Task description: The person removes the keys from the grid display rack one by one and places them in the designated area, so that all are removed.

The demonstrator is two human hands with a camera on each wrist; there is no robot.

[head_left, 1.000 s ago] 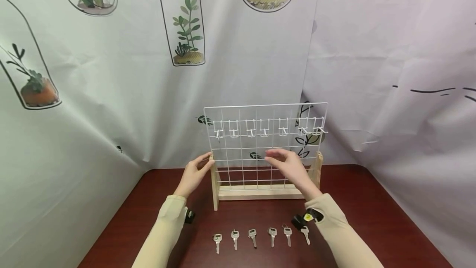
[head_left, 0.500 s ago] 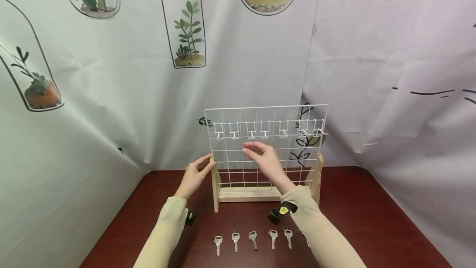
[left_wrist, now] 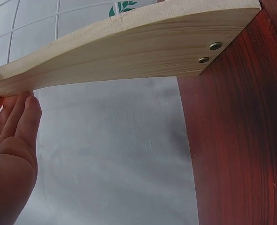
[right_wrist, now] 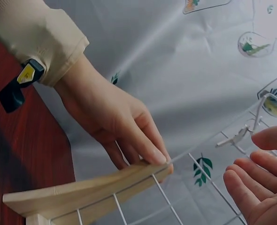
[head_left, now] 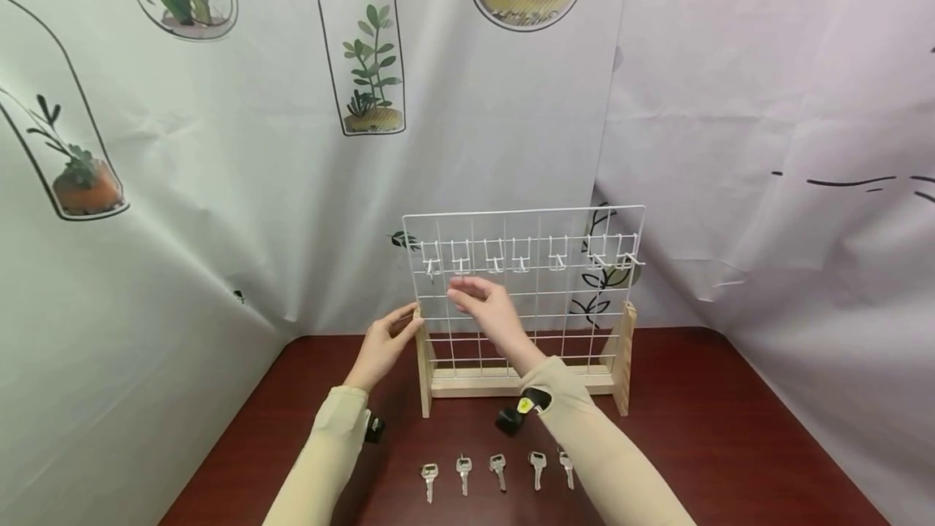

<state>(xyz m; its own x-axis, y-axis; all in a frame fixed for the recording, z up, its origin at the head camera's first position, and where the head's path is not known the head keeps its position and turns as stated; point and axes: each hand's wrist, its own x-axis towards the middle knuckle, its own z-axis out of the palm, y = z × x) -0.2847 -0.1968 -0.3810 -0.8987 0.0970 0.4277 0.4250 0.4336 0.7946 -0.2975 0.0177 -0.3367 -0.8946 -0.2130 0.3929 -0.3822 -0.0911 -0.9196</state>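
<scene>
A white wire grid rack on a wooden stand stands on the table, with a row of white hooks near its top. My left hand grips the top of the stand's left upright, thumb on one side and fingers on the other. My right hand hovers before the grid below the left hooks, its fingers loosely bent. In the right wrist view, its thumb and fingers stand apart and hold nothing. Beside them a key hangs from a hook. Several more keys lie in a row on the table.
The dark red table has rounded back corners. A pale cloth printed with plants hangs behind and at the sides. My right sleeve passes over the right end of the key row.
My right hand has moved left along the grid, from its middle to below the left hooks. The right forearm now covers the rightmost key. My left hand stays on the upright.
</scene>
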